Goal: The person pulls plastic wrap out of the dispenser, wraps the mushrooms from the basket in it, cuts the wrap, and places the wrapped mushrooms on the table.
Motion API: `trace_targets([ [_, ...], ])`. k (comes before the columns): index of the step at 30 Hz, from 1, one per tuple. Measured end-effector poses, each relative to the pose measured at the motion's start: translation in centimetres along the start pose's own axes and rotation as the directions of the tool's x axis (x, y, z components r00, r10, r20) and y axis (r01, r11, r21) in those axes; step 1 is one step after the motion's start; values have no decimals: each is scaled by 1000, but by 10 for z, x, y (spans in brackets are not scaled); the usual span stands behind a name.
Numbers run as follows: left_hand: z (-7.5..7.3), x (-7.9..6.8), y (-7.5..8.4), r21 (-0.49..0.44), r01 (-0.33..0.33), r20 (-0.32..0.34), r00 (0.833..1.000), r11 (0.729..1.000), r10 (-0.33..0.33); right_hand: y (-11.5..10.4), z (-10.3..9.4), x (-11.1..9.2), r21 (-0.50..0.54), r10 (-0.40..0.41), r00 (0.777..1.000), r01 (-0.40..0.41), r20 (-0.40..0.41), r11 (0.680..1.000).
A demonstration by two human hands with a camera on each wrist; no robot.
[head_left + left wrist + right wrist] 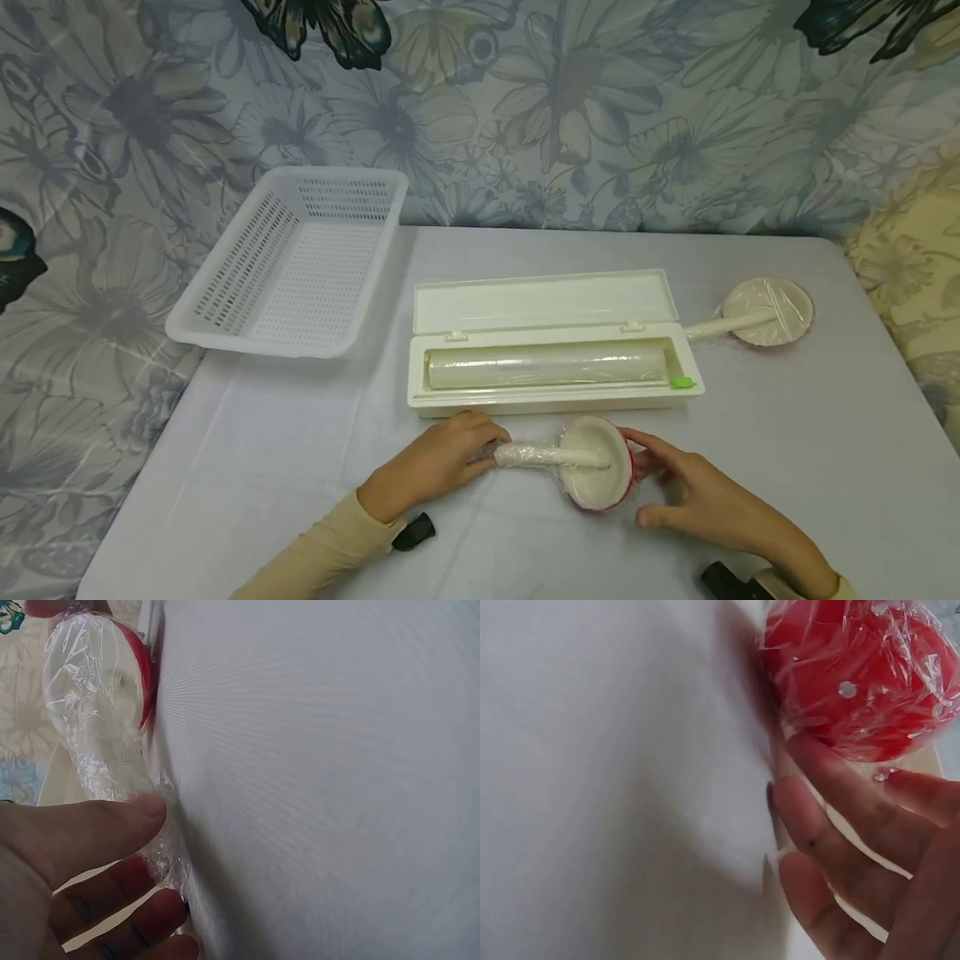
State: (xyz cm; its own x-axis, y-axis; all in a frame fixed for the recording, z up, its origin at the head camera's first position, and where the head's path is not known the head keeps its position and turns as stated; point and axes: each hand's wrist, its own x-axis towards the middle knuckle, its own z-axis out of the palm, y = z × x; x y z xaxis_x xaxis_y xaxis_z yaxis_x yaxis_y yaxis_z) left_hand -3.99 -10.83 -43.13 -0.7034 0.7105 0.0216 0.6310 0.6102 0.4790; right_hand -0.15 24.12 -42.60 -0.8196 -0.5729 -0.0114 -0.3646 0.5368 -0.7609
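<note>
A mushroom-shaped piece [596,471] with a white stem and a red cap lies on its side, wrapped in clear cling film. At the stem's end, my left hand [442,462] pinches the film-covered stem between thumb and fingers. My right hand [693,500] is at the cap, its fingers spread and loosely bent, touching or nearly touching the red side. White dots show on the red cap [847,690] in the right wrist view. Just behind the piece stands an open cling film dispenser [540,408] holding a film roll [547,367].
A second film-wrapped mushroom-shaped piece [772,312] lies right of the dispenser. On the dispenser's front edge sits a green slider [682,382]. A white perforated basket [360,333] stands at the back left of the white-covered table [262,467]. Patterned fabric [525,125] hangs behind.
</note>
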Motion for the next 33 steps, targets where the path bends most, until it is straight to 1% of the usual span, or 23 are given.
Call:
trace_targets([
  [2,0,1,0,-6,-3,-6,1000,1000,3,2,0,1,18,-11,1000,11,-5,1000],
  [4,0,2,0,-16,-7,-8,1000,1000,7,4,2,3,38,-46,998,48,-40,998],
  [7,1,3,1,-25,-19,-9,1000,1000,19,8,9,8,38,-127,985,133,-117,990],
  [9,2,3,1,-22,-31,-10,999,999,31,10,12,9,17,-174,973,178,-149,984],
  [12,3,1,1,-18,-49,-21,999,999,48,9,15,9,-4,-191,964,193,-183,981],
  [15,4,-2,1,-18,-59,-33,998,998,59,7,16,8,12,-175,965,180,-195,984],
  [18,3,-5,-1,-15,-58,-24,998,998,57,5,18,8,17,-147,970,153,-195,988],
  [22,-1,-6,-1,8,-51,15,999,999,50,1,16,5,-51,-99,976,91,-194,995],
  [25,-7,-8,0,44,-61,22,998,997,60,-3,8,3,-119,-75,980,53,-186,992],
  [27,-14,-10,3,59,-79,6,997,995,79,-6,2,2,-147,-62,982,35,-180,988],
  [29,-24,-12,5,62,-101,-24,994,993,103,-9,-5,0,-173,-47,984,17,-173,985],
  [31,-35,-12,7,59,-133,-69,988,989,137,-12,-13,0,-189,-26,986,-6,-166,982],
  [33,-46,-10,7,56,-166,-121,978,985,172,-15,-22,0,-197,-5,987,-27,-158,980],
])
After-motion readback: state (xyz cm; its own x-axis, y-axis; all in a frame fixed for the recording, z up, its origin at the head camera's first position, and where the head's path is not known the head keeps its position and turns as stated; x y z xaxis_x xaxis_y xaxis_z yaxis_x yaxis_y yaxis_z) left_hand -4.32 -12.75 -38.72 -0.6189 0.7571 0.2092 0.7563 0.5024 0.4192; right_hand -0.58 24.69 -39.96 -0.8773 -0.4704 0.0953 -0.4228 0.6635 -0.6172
